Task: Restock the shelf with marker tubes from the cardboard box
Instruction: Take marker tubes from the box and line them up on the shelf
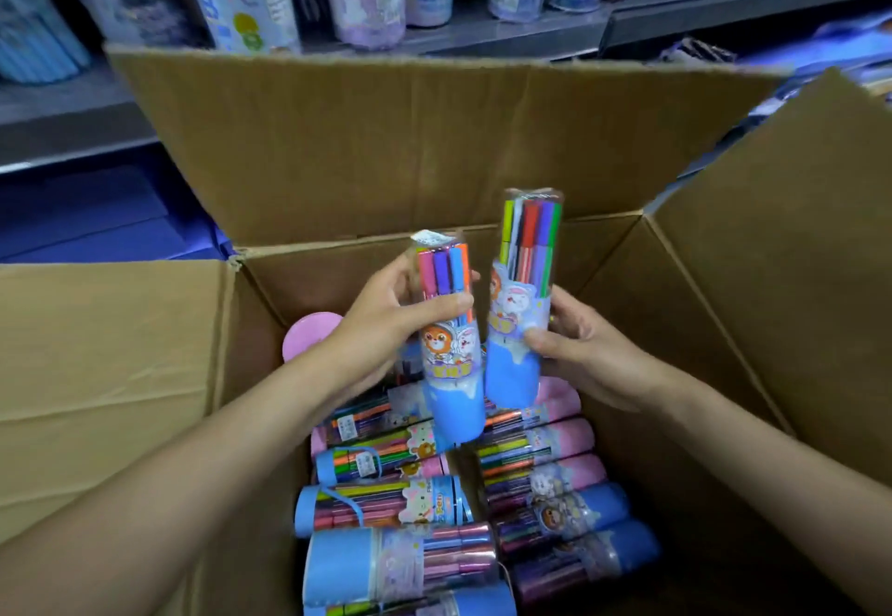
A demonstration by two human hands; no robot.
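Brown corrugated cardboard box (pixel 482 147) fills the centre of the head view, flaps folded outward so both arms can reach in. At mid-frame the left hand (pixel 386 321) wraps a clear blue-based marker tube (pixel 446 335), and the right hand (pixel 574 345) pinches a second blue-based marker tube (pixel 519 306) low on its label. Both tubes stand upright above the box, probably so they go onto the shelf base down. More pink and blue tubes (pixel 482 495) lie on their sides in rows in the lower centre, packed flat. Along the top edge, the grey metal shelf (pixel 507 31) already carries upright tubes.
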